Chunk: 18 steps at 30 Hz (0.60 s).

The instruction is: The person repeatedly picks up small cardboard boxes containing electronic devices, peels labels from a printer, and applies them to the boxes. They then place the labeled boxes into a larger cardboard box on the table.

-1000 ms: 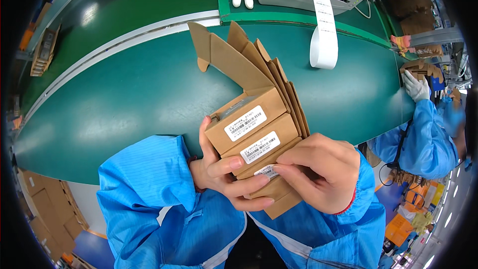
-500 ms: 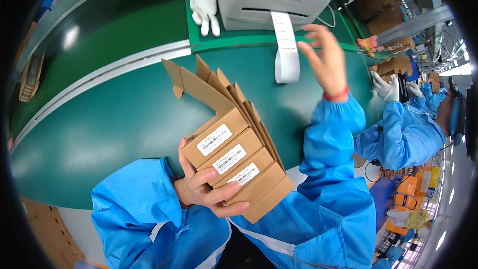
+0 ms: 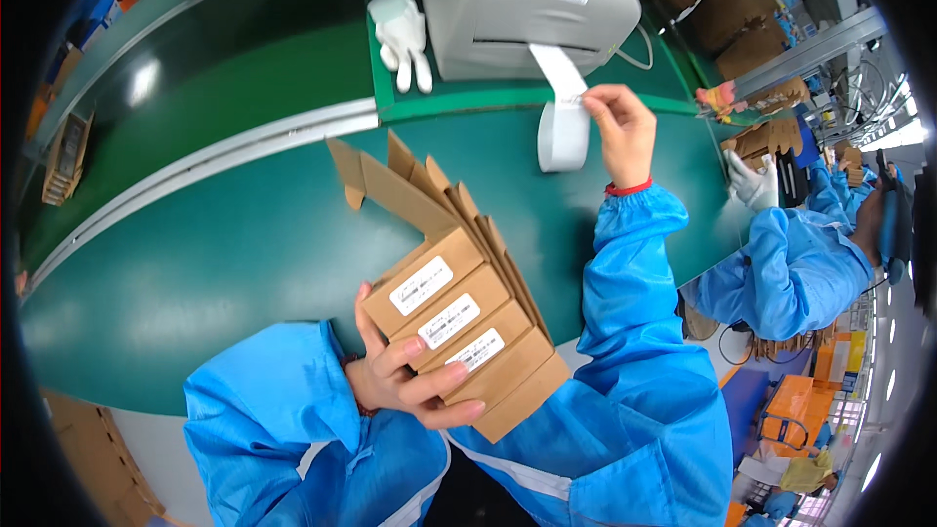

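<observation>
- Beside the table (image 3: 195,303), the left grip (image 3: 398,379) clasps four brown boxes (image 3: 478,325).
- Before the grey printer (image 3: 527,10), the right grip (image 3: 627,135) pinches the white label strip (image 3: 562,137).

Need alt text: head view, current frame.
A person's left grip holds four brown boxes, three showing white labels, while the right grip is at the edge of a paper strip curling from a grey printer. A white glove lies beside the printer.
</observation>
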Each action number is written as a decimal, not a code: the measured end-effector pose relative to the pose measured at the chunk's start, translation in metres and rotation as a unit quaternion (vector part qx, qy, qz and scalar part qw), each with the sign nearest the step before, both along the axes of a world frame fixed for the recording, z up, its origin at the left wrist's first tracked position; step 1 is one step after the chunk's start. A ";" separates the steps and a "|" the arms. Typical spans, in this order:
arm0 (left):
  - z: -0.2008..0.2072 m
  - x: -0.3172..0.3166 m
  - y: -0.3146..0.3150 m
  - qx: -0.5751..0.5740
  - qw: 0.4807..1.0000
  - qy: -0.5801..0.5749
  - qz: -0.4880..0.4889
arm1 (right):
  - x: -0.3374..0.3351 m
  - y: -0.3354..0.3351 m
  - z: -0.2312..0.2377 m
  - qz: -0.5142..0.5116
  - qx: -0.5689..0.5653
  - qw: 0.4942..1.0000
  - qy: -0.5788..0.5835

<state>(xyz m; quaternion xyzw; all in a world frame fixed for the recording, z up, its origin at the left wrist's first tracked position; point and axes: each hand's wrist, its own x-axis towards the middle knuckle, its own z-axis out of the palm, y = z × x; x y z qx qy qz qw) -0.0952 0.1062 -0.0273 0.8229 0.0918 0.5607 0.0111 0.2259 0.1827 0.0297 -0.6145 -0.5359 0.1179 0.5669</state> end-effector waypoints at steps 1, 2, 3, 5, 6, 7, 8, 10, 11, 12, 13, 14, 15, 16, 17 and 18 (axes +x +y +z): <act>0.001 0.005 0.001 -0.004 1.000 -0.018 -0.004 | -0.002 -0.005 0.004 -0.022 0.010 0.995 -0.098; 0.002 0.012 0.003 -0.008 0.999 -0.036 -0.010 | -0.006 -0.016 0.012 -0.079 0.043 0.974 -0.207; 0.002 0.014 0.001 -0.014 0.998 -0.053 -0.009 | -0.022 -0.025 0.022 -0.121 0.074 0.941 -0.307; 0.002 0.016 -0.003 -0.019 0.996 -0.089 -0.004 | -0.064 -0.055 0.042 -0.066 0.040 0.996 -0.035; 0.002 0.017 -0.003 -0.013 0.994 -0.111 -0.009 | -0.087 -0.081 0.059 -0.013 0.004 0.997 0.070; 0.000 0.017 0.000 0.014 0.991 -0.134 -0.014 | -0.103 -0.098 0.069 0.057 -0.016 0.996 0.067; -0.006 0.016 -0.001 0.023 0.990 -0.142 -0.014 | -0.115 -0.115 0.072 0.127 -0.039 0.989 0.071; -0.008 0.019 -0.001 0.023 0.986 -0.161 -0.025 | -0.128 -0.128 0.081 0.218 -0.080 0.972 -0.041; -0.010 0.021 -0.001 0.020 0.986 -0.164 -0.024 | -0.137 -0.129 0.084 0.236 -0.117 0.964 -0.042; -0.008 0.025 -0.001 0.020 0.985 -0.169 -0.026 | -0.140 -0.133 0.087 0.240 -0.136 0.960 -0.046; -0.007 0.026 -0.001 0.017 0.985 -0.172 -0.028 | -0.143 -0.135 0.089 0.246 -0.154 0.956 -0.049; -0.005 0.026 -0.002 0.015 0.985 -0.167 -0.031 | -0.145 -0.137 0.089 0.253 -0.173 0.950 -0.052; -0.004 0.027 -0.001 0.017 0.985 -0.168 -0.033 | -0.145 -0.137 0.088 0.251 -0.164 0.952 -0.057; -0.003 0.027 0.000 0.020 0.985 -0.168 -0.034 | -0.145 -0.137 0.086 0.249 -0.154 0.954 -0.062; -0.003 0.027 0.001 0.024 0.985 -0.170 -0.035 | -0.146 -0.137 0.085 0.247 -0.145 0.956 -0.066; -0.003 0.028 0.002 0.027 0.984 -0.171 -0.034 | -0.146 -0.136 0.084 0.246 -0.143 0.956 -0.069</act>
